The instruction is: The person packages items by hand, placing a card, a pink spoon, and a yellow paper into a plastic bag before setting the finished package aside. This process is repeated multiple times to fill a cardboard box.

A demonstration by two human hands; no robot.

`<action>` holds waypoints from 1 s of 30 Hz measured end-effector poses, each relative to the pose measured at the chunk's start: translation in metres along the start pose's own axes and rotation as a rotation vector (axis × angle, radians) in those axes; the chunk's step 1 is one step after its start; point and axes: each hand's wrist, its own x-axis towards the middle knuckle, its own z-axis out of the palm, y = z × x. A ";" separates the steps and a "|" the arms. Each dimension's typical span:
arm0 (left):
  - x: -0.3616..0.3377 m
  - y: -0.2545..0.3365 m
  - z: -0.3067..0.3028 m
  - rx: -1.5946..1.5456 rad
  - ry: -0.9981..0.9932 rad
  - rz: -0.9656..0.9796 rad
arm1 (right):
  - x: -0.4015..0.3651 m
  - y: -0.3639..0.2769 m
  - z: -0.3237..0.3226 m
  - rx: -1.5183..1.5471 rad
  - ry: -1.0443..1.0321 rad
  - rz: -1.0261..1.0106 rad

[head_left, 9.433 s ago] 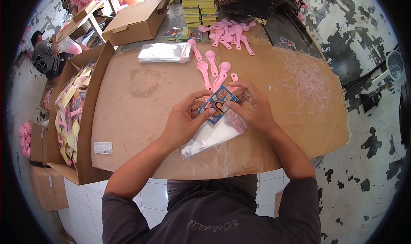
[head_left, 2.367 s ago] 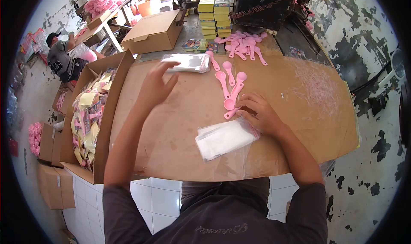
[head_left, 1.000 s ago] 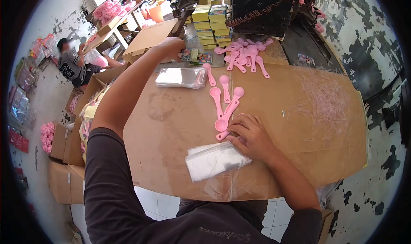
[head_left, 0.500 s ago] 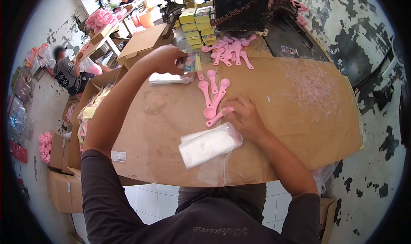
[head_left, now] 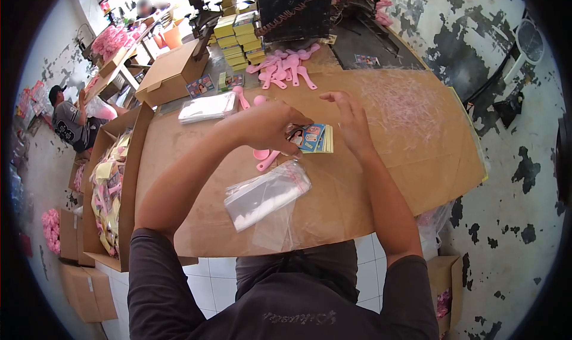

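Observation:
A small stack of printed cards (head_left: 313, 138), blue on top with yellowish edges, is gripped in my left hand (head_left: 271, 125) over the middle of the table. Just right of the cards, my right hand (head_left: 356, 124) is raised with fingers apart and holds nothing. Under and beside my left hand lie several pink measuring spoons (head_left: 268, 161), partly covered by it. Nearer to me is a fanned pile of clear plastic bags (head_left: 268, 196). Another pile of bags (head_left: 207, 107) lies behind my left forearm.
More pink spoons (head_left: 289, 66) are heaped at the back, near stacked card bundles (head_left: 238, 39). Loose clear plastic strips (head_left: 405, 104) cover the right side. An open carton (head_left: 132, 185) of packed pieces stands at the left edge. A person (head_left: 74, 116) sits farther left.
My left hand has come from the back of the table to the middle with the cards. My right hand has left a pink spoon and risen. The view has shifted right.

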 end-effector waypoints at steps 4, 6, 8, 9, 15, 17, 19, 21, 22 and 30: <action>0.008 -0.002 -0.003 -0.229 -0.089 -0.033 | 0.007 0.004 -0.012 0.038 0.049 0.102; 0.017 0.000 -0.003 -0.237 -0.196 -0.055 | 0.009 0.006 -0.015 0.011 0.093 0.083; 0.030 -0.006 0.013 -0.204 -0.267 -0.040 | 0.011 0.005 -0.017 -0.010 0.125 0.062; 0.036 -0.007 0.025 -0.122 -0.237 -0.040 | 0.011 0.006 -0.018 -0.010 0.131 0.037; 0.037 0.019 0.072 0.191 -0.046 -0.074 | 0.010 0.010 -0.016 -0.123 0.105 -0.113; 0.020 0.009 0.080 0.143 0.194 0.056 | 0.008 0.005 -0.013 -0.224 0.064 -0.143; 0.003 -0.006 0.076 0.102 0.367 0.013 | 0.005 0.006 -0.011 -0.291 0.002 -0.178; -0.011 -0.026 0.062 0.075 0.469 -0.207 | 0.002 0.006 -0.007 -0.342 -0.036 -0.194; -0.017 -0.034 0.061 0.153 0.498 -0.321 | -0.001 0.006 -0.005 -0.361 -0.049 -0.193; -0.023 -0.059 0.065 -0.128 0.599 -0.535 | -0.008 0.003 0.003 -0.471 -0.057 -0.269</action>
